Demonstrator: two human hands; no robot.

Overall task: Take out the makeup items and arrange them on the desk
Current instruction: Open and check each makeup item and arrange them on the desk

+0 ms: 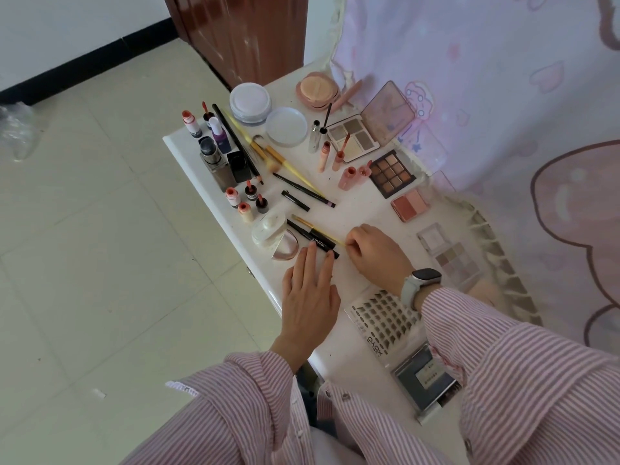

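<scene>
Left hand [310,293] lies flat on the desk [355,209], fingers straight, tips touching the black tube [321,243] near the left edge. Right hand [375,253] has curled fingers pinching the yellow brush [317,228] handle's end just beside it. Palettes [392,173] sit further right.

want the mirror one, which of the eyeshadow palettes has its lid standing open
The grey-toned palette at the far end of the desk, beside the pink puff compact; its lid is flipped up. The nine-pan brown palette and the others lie flat.
</scene>
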